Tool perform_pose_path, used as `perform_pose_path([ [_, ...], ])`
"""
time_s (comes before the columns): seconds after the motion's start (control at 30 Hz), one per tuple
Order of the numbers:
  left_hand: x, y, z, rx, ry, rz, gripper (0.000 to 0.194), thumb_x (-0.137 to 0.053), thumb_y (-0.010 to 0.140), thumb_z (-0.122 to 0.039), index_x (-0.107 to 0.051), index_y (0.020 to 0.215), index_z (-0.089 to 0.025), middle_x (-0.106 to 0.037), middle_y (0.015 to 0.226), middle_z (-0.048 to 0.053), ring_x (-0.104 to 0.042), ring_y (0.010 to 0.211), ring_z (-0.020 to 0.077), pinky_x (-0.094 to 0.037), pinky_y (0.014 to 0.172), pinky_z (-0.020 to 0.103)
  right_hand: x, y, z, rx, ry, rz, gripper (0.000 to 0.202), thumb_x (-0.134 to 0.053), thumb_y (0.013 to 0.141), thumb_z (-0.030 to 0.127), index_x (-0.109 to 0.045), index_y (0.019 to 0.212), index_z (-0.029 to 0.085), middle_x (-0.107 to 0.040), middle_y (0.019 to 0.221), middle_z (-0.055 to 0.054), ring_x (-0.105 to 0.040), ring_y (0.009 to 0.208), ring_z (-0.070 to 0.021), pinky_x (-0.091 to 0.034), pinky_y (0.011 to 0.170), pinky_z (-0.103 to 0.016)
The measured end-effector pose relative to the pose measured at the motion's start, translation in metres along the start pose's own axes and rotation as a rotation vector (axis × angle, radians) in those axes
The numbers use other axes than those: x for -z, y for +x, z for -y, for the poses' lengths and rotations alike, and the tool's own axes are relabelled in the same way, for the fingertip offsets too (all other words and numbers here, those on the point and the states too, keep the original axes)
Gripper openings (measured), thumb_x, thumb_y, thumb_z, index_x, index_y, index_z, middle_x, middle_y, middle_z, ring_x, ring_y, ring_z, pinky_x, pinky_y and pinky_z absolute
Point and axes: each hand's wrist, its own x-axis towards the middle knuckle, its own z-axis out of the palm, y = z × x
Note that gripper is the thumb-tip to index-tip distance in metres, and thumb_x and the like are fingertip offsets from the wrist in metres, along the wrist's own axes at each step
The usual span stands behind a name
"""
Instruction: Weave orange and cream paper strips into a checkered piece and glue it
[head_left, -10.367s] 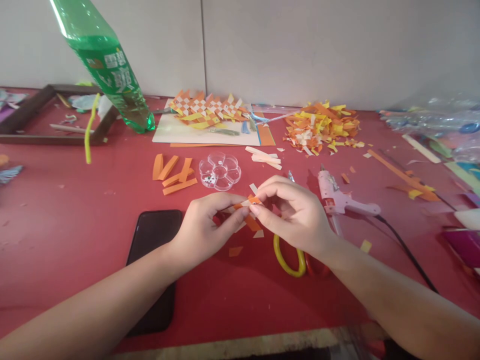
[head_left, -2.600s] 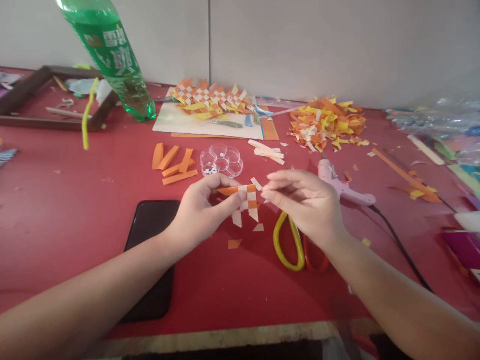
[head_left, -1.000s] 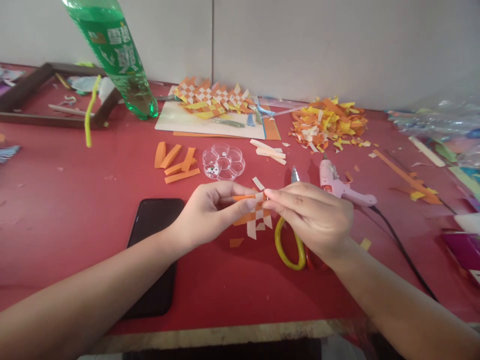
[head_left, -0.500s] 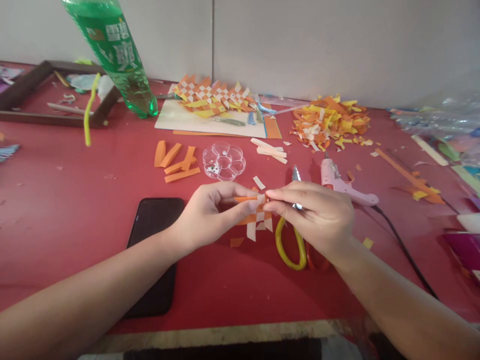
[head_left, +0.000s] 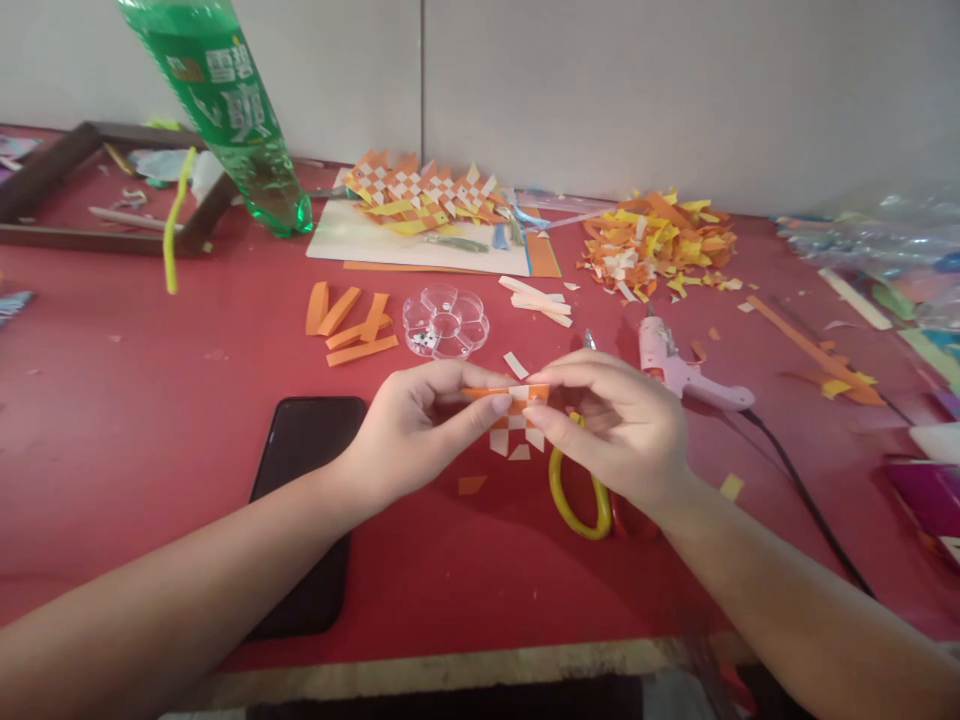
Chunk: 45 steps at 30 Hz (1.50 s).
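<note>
The woven orange-and-white paper piece (head_left: 517, 408) lies between the two hands, pinched at one side by the left hand's (head_left: 427, 425) thumb and fingers and at the other by the right hand's (head_left: 611, 420), its white tails hanging below the fingertips. How far it runs behind the thumbs is hard to tell. Just beyond the fingers are a white paper strip (head_left: 516, 365) and the clear flower-shaped palette (head_left: 445, 322). The right hand partly covers the yellow-and-red-handled scissors (head_left: 600, 500); the pink glue gun (head_left: 690, 383) lies beyond its knuckles.
</note>
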Motion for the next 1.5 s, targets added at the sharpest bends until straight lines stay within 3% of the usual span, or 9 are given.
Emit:
perform_pose_path([
  [0.63,0.0,-0.001,0.007,-0.151,0.137,-0.024,0.01,-0.068,0.087,-0.021,-0.074,0.094,-0.018,-0.077,0.09,0.002,-0.073,0.079,0.0113,-0.06,0.077,0.018,-0.002,0.001,0.003,-0.093,0.102,0.023,0.009,-0.068,0.082,0.015,-0.064,0.087,0.021,-0.059,0.081,0.0,-0.061,0.065,-0.011,-0.052,0.054,-0.025],
  [0.8,0.001,0.0,0.007,-0.187,0.13,-0.058,0.01,-0.068,0.087,-0.019,-0.074,0.095,-0.019,-0.078,0.095,0.002,-0.073,0.085,0.0121,-0.059,0.08,0.019,-0.001,0.0,-0.002,0.011,0.065,0.018,0.026,-0.074,0.076,0.013,-0.065,0.099,0.022,-0.061,0.087,-0.001,-0.063,0.074,-0.0135,-0.053,0.06,-0.027],
  [1.0,0.003,-0.001,0.005,-0.271,0.197,-0.056,0.017,-0.069,0.083,-0.009,-0.075,0.093,-0.021,-0.076,0.104,0.002,-0.071,0.097,0.0131,-0.057,0.084,0.019,0.004,-0.001,-0.004,0.279,-0.118,0.002,0.032,-0.073,0.074,0.002,-0.068,0.1,0.02,-0.068,0.088,-0.002,-0.062,0.074,-0.012,-0.054,0.064,-0.027],
  [1.17,0.002,0.001,0.004,-0.284,0.271,-0.071,0.019,-0.067,0.08,-0.004,-0.076,0.088,-0.018,-0.075,0.105,0.007,-0.071,0.096,0.0167,-0.057,0.082,0.024,0.006,0.002,-0.006,0.443,-0.203,-0.008,0.033,-0.076,0.07,0.001,-0.069,0.097,0.019,-0.07,0.088,-0.005,-0.063,0.086,-0.0186,-0.056,0.077,-0.039],
  [1.5,0.004,0.0,0.005,-0.209,0.333,-0.076,0.016,-0.066,0.079,-0.008,-0.076,0.088,-0.018,-0.077,0.088,0.004,-0.071,0.082,0.015,-0.056,0.076,0.024,0.005,0.003,-0.006,0.412,-0.225,-0.007,0.027,-0.075,0.073,0.006,-0.069,0.094,0.022,-0.07,0.084,-0.003,-0.063,0.083,-0.0188,-0.056,0.077,-0.04],
])
